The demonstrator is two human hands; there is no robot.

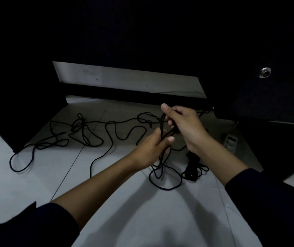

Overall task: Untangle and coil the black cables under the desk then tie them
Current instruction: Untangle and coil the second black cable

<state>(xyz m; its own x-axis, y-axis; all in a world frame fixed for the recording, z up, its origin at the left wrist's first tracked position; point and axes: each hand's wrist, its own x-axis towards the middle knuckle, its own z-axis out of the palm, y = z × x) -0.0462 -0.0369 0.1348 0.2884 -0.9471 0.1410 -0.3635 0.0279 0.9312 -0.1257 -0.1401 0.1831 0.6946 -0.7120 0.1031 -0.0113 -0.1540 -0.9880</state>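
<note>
Largest first: the desk (142,41) is a dark mass overhead, its pale metal rail (124,81) smooth and flat, above a floor (35,175) of glossy light tiles.

I see the loose black cable (107,125) sprawled across those tiles under the desk in irregular loops and a knotted cluster at left. I judge it thin, light, limp and matte, with mild memory; it should slide easily on the tile and snag on itself.

A finished bundle (194,168) lies just beside my right forearm, coiled and cinched.

My left hand (153,145) pinches several strands, with loops hanging below onto the floor. My right hand (183,125) curls around the strands above it.

I judge the best hold is close to the gathered loops, feeding slack through loose fingers, not tugging the tangle.
</note>
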